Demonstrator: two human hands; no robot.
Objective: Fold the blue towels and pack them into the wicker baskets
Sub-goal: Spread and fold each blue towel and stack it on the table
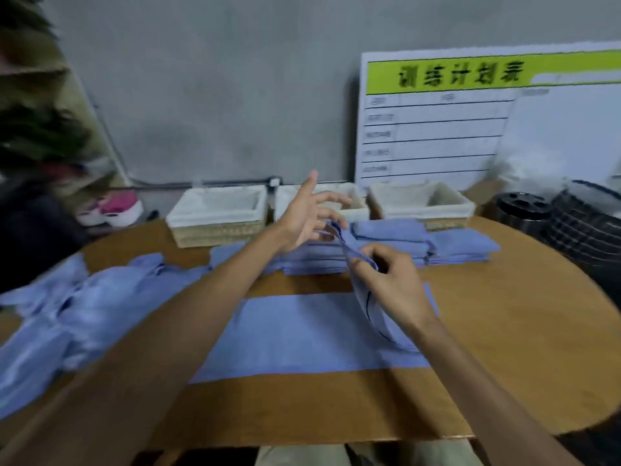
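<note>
Towel (302, 334) number one, the blue one being folded, lies flat on the brown table (504, 331), right in front of the person, with its long side going left to right. Its right end is lifted up off the table. The right hand (389, 280) pinches that lifted edge between thumb and curled fingers. The same edge runs up and back to the left hand (302, 220), which looks like it holds the far corner with its lower fingers, while the other fingers stick out straight; the picture is too blurry to be sure. Both hands sit at the right end, so I think the next move is to carry this end to the left, over the flat part. Folded towels (420, 243) sit in low stacks just behind, and a messy pile of unfolded towels (84, 314) lies to the left. Three wicker baskets (218, 216) stand in a row at the back, past the stacks, and no towels show in them.
</note>
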